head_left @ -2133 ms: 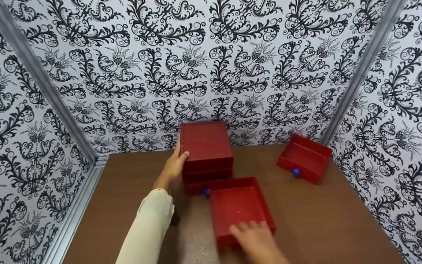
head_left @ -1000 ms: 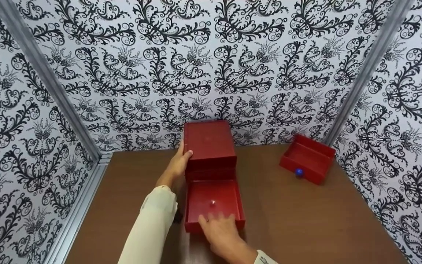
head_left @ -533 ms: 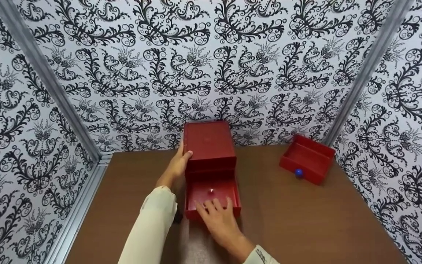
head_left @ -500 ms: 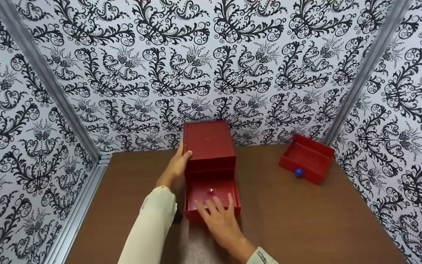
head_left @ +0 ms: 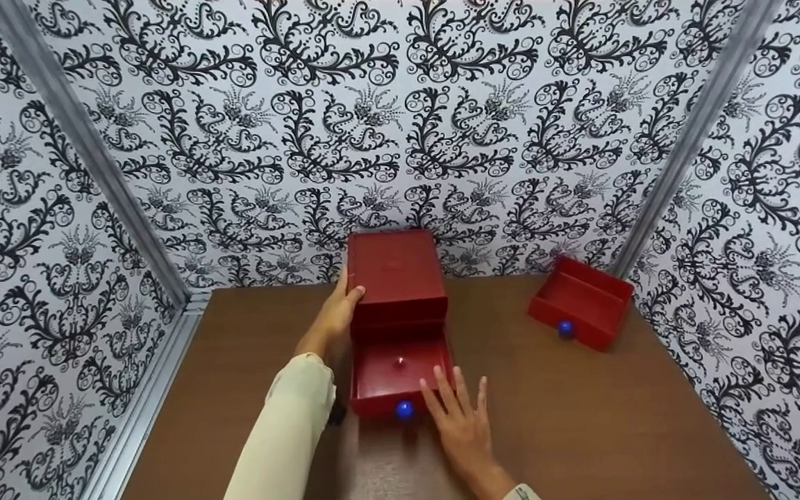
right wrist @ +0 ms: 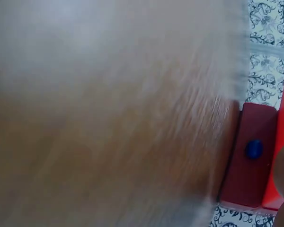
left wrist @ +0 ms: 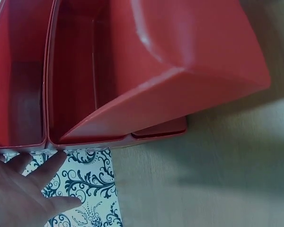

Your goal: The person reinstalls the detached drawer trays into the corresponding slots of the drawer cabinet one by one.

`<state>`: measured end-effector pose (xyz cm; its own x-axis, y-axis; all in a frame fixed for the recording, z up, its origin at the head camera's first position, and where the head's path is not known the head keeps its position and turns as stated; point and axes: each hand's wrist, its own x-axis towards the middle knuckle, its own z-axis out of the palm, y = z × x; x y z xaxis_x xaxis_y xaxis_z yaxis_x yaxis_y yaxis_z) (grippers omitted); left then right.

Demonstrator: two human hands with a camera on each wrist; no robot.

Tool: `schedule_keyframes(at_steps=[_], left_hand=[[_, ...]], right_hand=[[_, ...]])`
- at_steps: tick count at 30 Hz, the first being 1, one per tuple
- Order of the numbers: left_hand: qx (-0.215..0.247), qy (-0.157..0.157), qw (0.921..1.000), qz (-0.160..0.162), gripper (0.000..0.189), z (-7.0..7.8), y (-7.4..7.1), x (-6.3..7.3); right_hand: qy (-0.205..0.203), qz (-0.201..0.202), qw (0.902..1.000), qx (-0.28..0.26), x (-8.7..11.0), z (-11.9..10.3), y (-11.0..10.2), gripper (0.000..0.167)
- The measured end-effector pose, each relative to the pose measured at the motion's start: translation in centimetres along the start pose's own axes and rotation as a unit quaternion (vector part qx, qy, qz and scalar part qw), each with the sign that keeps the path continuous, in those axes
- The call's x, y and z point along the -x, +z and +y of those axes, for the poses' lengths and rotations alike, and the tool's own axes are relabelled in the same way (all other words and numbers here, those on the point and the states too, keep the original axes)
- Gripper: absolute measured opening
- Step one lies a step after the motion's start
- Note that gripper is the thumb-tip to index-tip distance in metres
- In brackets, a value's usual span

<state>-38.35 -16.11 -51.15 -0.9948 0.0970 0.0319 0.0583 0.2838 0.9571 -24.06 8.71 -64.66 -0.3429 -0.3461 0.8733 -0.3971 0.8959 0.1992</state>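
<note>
A red drawer cabinet point(head_left: 393, 267) stands against the back wall, with a red drawer point(head_left: 400, 371) sticking partway out of its lower opening. The drawer's blue knob point(head_left: 405, 410) shows on its front. My left hand point(head_left: 334, 312) rests along the cabinet's left side, thumb at the top edge; in the left wrist view its fingers point(left wrist: 47, 170) lie straight and spread at the cabinet's rim. At the drawer's front right corner is my right hand point(head_left: 461, 423), fingers straight and fanned out, holding nothing. Blurred skin fills most of the right wrist view.
A second red drawer point(head_left: 580, 302) with a blue knob point(head_left: 565, 328) sits on the brown table point(head_left: 594, 417) at the back right, by the corner. Patterned walls point(head_left: 400, 139) enclose the back and sides. A small dark object point(head_left: 336, 414) lies partly behind the left sleeve.
The drawer has come leftward into line with the cabinet and slid partly in. My right hand has shifted right off its front, uncovering the knob. My left hand stays on the cabinet.
</note>
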Motion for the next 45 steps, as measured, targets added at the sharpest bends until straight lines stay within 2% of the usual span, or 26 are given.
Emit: schedule_keyframes(at_steps=[5, 11, 14, 17, 18, 21, 23, 24, 26, 28, 30, 34, 36, 39, 44, 45], left_hand=[[0.016, -0.01, 0.9998, -0.001, 0.073, -0.1, 0.0, 0.1], [0.072, -0.026, 0.997, -0.006, 0.074, 0.0, 0.1, -0.1], [0.045, -0.024, 0.9987, -0.006, 0.073, -0.1, 0.0, -0.2], [-0.014, -0.014, 0.9998, -0.003, 0.073, -0.3, -0.2, -0.2], [-0.017, -0.012, 0.9998, -0.003, 0.073, -0.3, -0.2, -0.2], [0.037, -0.025, 0.9989, -0.01, 0.073, -0.4, 0.1, -0.2], [0.098, -0.038, 0.9944, -0.014, 0.074, -0.4, 0.4, -0.1], [0.134, -0.047, 0.9897, -0.017, 0.074, -0.5, 0.6, -0.1], [0.172, -0.058, 0.9832, -0.021, 0.074, -0.5, 0.7, -0.2], [0.187, -0.062, 0.9801, -0.021, 0.074, -0.5, 0.7, -0.2], [0.176, -0.059, 0.9825, -0.016, 0.073, -0.5, 0.5, -0.3], [0.096, -0.032, 0.9949, 0.001, 0.073, -0.4, 0.2, -0.4], [0.061, -0.024, 0.9978, 0.01, 0.073, -0.4, 0.1, -0.5], [0.064, -0.028, 0.9975, 0.013, 0.073, -0.4, 0.2, -0.6], [0.126, -0.047, 0.991, 0.0, 0.074, -0.5, 0.4, -0.6], [0.106, -0.044, 0.9934, 0.0, 0.074, -0.4, 0.4, -0.6]], right_hand=[[0.002, -0.002, 1.0, -0.009, -0.4, 0.7, 0.9, 0.067], [0.005, -0.049, 0.9983, -0.031, -1.7, 1.7, 1.9, 0.069], [0.007, -0.075, 0.9965, -0.035, -2.4, 2.0, 2.8, 0.07], [0.01, -0.088, 0.9959, -0.018, -3.1, 2.2, 4.1, 0.071], [0.011, -0.094, 0.9954, -0.014, -3.3, 2.3, 4.5, 0.071], [0.016, -0.113, 0.9935, -0.003, -4.2, 2.5, 5.4, 0.071], [0.023, -0.137, 0.9902, 0.0, -4.6, 2.6, 5.6, 0.07], [0.027, -0.146, 0.989, 0.001, -4.8, 2.6, 5.7, 0.069], [0.035, -0.153, 0.9875, 0.005, -5.0, 2.5, 5.9, 0.063], [0.039, -0.14, 0.9894, 0.008, -5.2, 2.2, 5.9, 0.059], [0.034, -0.1, 0.9944, 0.006, -5.4, 1.8, 5.9, 0.056], [-0.001, 0.014, 0.9997, -0.02, -6.3, 0.7, 6.0, 0.041], [-0.015, 0.048, 0.9982, -0.032, -6.7, 0.2, 6.2, 0.03], [-0.016, 0.055, 0.9976, -0.04, -7.1, -0.2, 6.4, 0.023], [-0.015, 0.059, 0.9968, -0.053, -7.0, -0.3, 6.4, 0.022], [-0.016, 0.063, 0.9962, -0.058, -6.9, -0.2, 6.4, 0.022]])
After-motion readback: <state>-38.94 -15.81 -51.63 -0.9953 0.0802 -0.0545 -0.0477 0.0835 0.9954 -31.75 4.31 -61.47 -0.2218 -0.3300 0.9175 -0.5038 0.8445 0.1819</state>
